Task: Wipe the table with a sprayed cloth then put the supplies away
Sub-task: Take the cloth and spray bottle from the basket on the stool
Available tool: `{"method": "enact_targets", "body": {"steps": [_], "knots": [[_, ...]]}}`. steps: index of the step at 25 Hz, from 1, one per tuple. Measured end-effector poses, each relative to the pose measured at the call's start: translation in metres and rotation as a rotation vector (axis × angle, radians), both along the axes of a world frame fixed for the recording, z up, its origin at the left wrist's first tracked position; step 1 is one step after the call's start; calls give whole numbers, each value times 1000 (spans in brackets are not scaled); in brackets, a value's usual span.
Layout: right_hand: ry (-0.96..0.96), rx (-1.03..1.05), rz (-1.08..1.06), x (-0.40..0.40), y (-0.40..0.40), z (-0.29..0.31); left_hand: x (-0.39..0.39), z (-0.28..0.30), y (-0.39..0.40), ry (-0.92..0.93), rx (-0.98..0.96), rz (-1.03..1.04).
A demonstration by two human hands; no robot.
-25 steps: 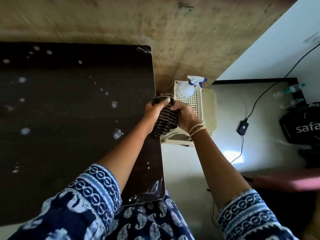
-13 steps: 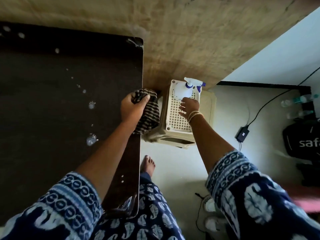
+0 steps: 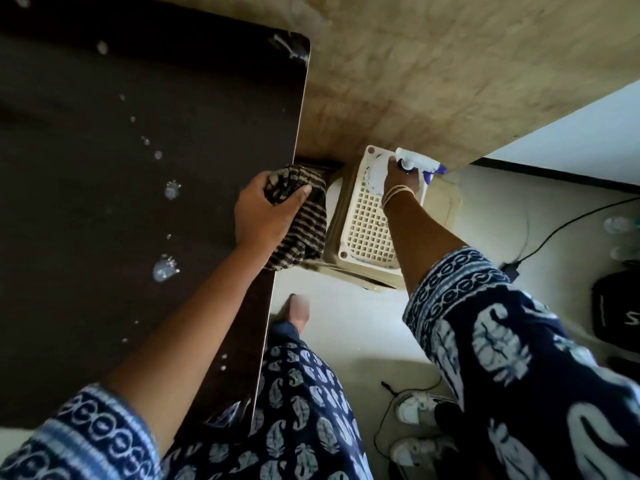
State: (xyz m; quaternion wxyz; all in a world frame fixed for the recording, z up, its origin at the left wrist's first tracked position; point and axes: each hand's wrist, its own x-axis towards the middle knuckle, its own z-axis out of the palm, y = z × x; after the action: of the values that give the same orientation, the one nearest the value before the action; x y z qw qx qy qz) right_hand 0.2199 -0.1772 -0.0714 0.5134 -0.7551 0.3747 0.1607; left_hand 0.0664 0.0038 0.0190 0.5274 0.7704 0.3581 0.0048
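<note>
A dark brown table (image 3: 104, 202) fills the left side, dotted with wet spray spots. My left hand (image 3: 266, 209) grips a bunched dark striped cloth (image 3: 304, 223) at the table's right edge, with part of the cloth hanging over the side. My right hand (image 3: 400, 176) reaches over a cream plastic stool (image 3: 367, 230) with a lattice top and grips the neck of a white spray bottle (image 3: 415, 162) with a blue trigger that stands on the stool's far end.
The stool stands on a pale floor against a beige wall (image 3: 450, 81). A black cable and adapter (image 3: 509, 270) lie at the right, next to a black bag (image 3: 616, 310). White shoes (image 3: 419, 427) sit near my feet. My bare foot (image 3: 298, 308) is beside the table.
My right hand let go of the cloth, moved across the stool and took hold of the spray bottle. My left hand kept the cloth at the table edge. The view shifted rightward.
</note>
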Motion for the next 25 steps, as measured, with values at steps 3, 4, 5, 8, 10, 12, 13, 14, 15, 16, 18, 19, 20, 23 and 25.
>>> {"method": "enact_targets", "body": {"steps": [3, 4, 5, 8, 10, 12, 13, 14, 15, 16, 18, 19, 20, 23, 25], "knots": [[-34, 26, 5, -13, -5, 8, 0, 3, 1, 33, -11, -9], [-35, 51, 9, -19, -7, 13, 0, 5, 2, 44, -26, -13], [-54, 75, 27, -25, -9, 19, 0, 8, 2, 54, -45, -14], [-137, 132, 99, -55, -2, 53, -3, 17, 2, 75, -154, 6], [-174, 205, 92, -75, 10, 78, -4, 23, 5, 69, -271, 58], [-239, 289, 93, -100, 24, 107, -13, 35, 14, 60, -449, 133], [-271, 324, 109, -111, 32, 120, -19, 42, 22, 60, -513, 166], [-289, 342, 142, -122, 41, 134, -28, 47, 33, 55, -560, 185], [-288, 345, 183, -134, 51, 147, -39, 53, 45, 39, -599, 189], [-268, 345, 225, -146, 61, 159, -51, 59, 58, 15, -639, 188], [-207, 353, 315, -169, 78, 178, -74, 68, 85, -8, -696, 158], [-174, 365, 356, -182, 89, 185, -88, 71, 101, -11, -712, 129], [-126, 381, 394, -198, 102, 194, -102, 75, 117, -22, -730, 97], [14, 444, 521, -244, 148, 212, -139, 80, 163, -72, -759, 58], [51, 459, 598, -270, 173, 217, -159, 82, 189, -90, -733, 76]]}}
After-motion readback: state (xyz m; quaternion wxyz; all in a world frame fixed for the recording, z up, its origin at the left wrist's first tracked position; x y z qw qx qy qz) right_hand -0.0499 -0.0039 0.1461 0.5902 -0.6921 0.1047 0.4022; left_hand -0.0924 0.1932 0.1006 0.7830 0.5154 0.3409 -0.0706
